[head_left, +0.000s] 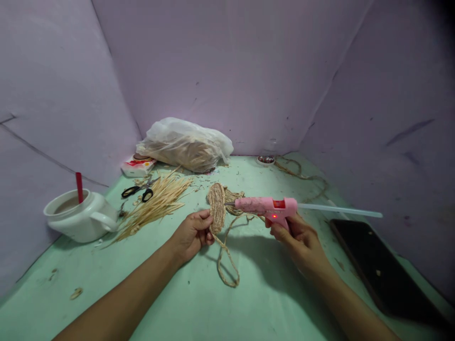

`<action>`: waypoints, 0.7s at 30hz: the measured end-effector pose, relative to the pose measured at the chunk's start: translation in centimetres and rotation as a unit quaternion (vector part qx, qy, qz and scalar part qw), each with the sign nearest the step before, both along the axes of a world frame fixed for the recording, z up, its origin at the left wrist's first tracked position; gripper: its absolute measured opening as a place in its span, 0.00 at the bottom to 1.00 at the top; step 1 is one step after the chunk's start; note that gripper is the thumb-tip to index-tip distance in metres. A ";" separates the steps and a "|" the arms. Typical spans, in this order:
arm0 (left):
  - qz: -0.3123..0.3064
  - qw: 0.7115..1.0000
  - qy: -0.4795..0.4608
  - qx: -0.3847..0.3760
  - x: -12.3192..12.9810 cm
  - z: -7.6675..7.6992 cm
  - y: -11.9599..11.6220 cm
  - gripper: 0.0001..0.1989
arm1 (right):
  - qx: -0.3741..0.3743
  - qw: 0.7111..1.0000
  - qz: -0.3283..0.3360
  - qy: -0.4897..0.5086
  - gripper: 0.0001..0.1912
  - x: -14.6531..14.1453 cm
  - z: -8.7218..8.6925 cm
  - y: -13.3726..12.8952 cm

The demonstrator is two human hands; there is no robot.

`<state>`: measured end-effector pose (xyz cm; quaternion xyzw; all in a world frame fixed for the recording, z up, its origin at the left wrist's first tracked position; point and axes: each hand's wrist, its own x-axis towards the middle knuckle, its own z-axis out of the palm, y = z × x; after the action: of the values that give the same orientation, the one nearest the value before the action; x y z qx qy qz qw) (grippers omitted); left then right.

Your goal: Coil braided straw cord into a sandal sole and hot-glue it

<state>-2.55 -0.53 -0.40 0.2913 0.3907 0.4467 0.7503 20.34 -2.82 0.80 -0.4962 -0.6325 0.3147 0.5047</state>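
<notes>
A rounded oblong of coarse, coiled cord (217, 207) is being held over the middle of the surface (167, 298), a loose loop (232, 285) trailing below. The left hand (194, 234) is pinching its lower end, forearm (131, 284) reaching from the near edge. The right hand (300, 241) is gripping a smudged pink plastic glue gun (261, 206), nozzle (231, 204) pointing leftward; whether it is touching the cord is hard to tell. A second corded piece (233, 195) is showing behind, partly hidden.
</notes>
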 end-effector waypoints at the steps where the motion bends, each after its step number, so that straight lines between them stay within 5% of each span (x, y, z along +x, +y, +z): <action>1: -0.001 1.000 0.001 0.002 0.0 0.0 0.0 0.07 | 0.000 1.000 -0.001 0.000 0.09 0.0 0.0 0.0; 21: -0.027 0.999 0.017 0.025 -0.1 -0.5 0.0 0.08 | -0.015 0.999 -0.016 0.042 0.10 0.1 -0.4 0.2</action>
<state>-2.60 -0.48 -0.88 0.3276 0.3845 0.4310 0.7477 20.42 -2.61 0.36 -0.5000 -0.5981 0.3371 0.5279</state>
